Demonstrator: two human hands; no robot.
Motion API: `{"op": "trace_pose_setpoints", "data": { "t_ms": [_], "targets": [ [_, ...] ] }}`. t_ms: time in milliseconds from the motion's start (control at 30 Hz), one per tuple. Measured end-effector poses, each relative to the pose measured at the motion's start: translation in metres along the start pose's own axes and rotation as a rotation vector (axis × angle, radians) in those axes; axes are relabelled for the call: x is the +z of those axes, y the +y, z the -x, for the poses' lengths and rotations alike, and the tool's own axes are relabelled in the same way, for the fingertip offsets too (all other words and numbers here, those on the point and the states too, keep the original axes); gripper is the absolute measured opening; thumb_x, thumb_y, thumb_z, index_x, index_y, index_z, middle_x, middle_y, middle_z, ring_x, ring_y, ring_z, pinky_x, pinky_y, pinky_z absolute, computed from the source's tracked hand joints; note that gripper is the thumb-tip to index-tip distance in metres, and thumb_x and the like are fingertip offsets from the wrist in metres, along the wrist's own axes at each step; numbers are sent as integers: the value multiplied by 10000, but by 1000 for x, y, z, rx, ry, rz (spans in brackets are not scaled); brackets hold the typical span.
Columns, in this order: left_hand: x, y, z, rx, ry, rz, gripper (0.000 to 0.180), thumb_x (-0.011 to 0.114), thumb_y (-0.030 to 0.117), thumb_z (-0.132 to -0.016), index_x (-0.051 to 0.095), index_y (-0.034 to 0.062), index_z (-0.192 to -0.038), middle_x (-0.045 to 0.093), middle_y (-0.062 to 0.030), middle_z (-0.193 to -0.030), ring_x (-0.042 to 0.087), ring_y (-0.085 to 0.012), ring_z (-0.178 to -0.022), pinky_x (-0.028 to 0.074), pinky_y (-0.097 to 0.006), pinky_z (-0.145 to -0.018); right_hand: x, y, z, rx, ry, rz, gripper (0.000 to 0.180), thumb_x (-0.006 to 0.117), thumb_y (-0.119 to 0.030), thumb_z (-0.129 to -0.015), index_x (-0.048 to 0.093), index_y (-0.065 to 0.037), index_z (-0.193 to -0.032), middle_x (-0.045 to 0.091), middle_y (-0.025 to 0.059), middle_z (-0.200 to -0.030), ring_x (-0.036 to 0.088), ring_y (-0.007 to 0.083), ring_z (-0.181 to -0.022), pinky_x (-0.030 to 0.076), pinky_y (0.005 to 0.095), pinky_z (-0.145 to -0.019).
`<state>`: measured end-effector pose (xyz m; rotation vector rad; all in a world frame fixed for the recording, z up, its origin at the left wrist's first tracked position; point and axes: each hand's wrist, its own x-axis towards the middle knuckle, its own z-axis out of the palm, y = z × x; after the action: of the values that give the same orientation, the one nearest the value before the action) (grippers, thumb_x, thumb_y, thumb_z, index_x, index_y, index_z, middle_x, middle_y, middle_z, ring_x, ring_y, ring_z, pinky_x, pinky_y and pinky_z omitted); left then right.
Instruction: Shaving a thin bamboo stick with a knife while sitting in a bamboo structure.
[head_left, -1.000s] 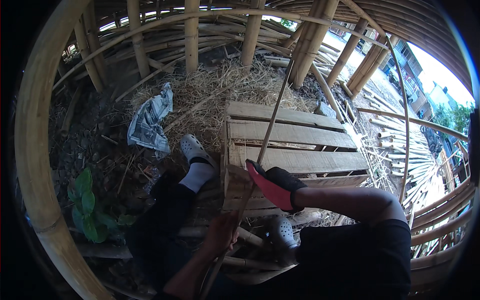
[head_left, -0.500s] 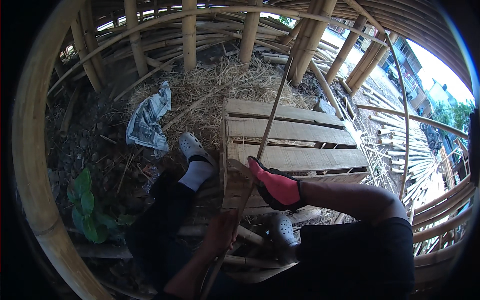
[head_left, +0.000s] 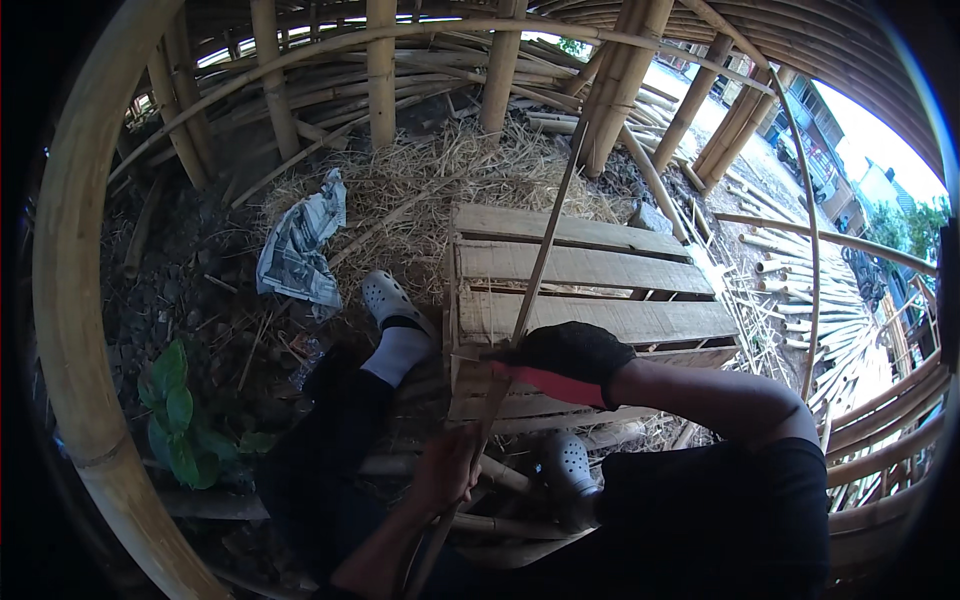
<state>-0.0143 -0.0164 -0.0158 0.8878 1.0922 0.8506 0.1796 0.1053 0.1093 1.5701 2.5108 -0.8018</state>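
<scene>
A long thin bamboo strip (head_left: 545, 250) runs from my lap up past the pallet toward the bamboo posts. My left hand (head_left: 446, 470), bare, is closed around its lower part near my knee. My right hand (head_left: 566, 358), in a black glove with a red palm, is clamped on the strip higher up, over the front edge of the wooden pallet (head_left: 640, 320). The glove's black back faces up and hides whatever else it may hold. My legs in dark trousers stretch forward, with grey clogs (head_left: 385, 297) on my feet.
A crumpled newspaper (head_left: 300, 245) lies on straw at the left. Thick bamboo poles (head_left: 70, 300) curve around me. Green leaves (head_left: 175, 420) grow at the lower left. Split bamboo strips (head_left: 790, 300) are piled to the right of the pallet.
My right gloved hand has turned over, from red palm showing to black back up, and has shifted slightly along the strip. My left hand has stayed closed on the strip.
</scene>
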Motion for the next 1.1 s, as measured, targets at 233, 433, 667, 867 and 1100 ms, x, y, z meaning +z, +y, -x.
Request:
{"op": "trace_pose_setpoints", "data": {
  "t_ms": [233,433,667,867,1100],
  "targets": [
    [-1,3,0,-23,-37,-30,464,353,439,-1045,564,46,-918,482,-7,-558,455,-69,-442,395,-239,-380,-7,-21,24,-94,198,375,471,605,-499,-897,614,-32,-957,653,175,-949,669,347,-874,523,443,-730],
    [-3,-3,-2,-38,-24,6,447,369,432,-1043,560,50,-912,485,-8,-561,462,-67,-443,391,-236,-376,7,-12,20,-274,611,441,396,726,-276,-798,591,-44,-1090,558,92,-829,609,287,-701,488,423,-588],
    [-2,-5,-2,-7,-25,-11,435,386,428,-1041,544,61,-869,485,-1,-565,467,-62,-442,387,-232,-369,8,-1,23,-430,458,928,551,603,-183,-829,471,-39,-1345,516,82,-775,554,202,-646,433,342,-461],
    [1,4,0,-40,10,-28,465,392,465,-1033,538,65,-845,478,8,-568,470,-63,-437,400,-238,-378,38,6,20,-391,599,1043,454,570,-163,-833,528,79,-1214,449,60,-696,479,165,-579,361,349,-466],
    [2,3,-1,-41,12,-55,473,396,477,-1029,540,64,-848,481,6,-572,462,-64,-433,394,-241,-376,48,11,11,-341,669,1190,130,550,-162,-856,547,-36,-826,421,50,-677,471,183,-595,388,366,-533]
  ]
}}
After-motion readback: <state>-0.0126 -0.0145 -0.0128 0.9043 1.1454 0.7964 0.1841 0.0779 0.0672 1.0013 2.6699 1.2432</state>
